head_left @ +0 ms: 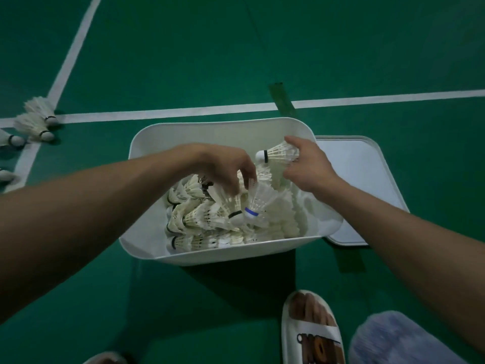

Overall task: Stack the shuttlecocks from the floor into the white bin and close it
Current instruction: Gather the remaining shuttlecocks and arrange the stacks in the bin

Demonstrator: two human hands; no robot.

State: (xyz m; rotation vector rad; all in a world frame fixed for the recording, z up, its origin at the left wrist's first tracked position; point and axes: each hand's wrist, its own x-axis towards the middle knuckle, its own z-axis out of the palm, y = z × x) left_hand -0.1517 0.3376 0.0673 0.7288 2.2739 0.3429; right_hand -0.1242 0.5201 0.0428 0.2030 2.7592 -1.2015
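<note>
Head: green court floor point(183, 61), white lines point(168, 112), bin point(210, 132).

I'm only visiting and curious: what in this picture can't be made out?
All in the head view.
White bin: its bottom is hidden by the pile of shuttlecocks; their number is unclear.
Left hand: fingertips sunk in the pile, so its grip cannot be told.
Floor shuttlecocks: some cut off by the left edge.
Lid: partly behind the right arm and bin.
Slipper: print cut by the bottom edge.
</note>
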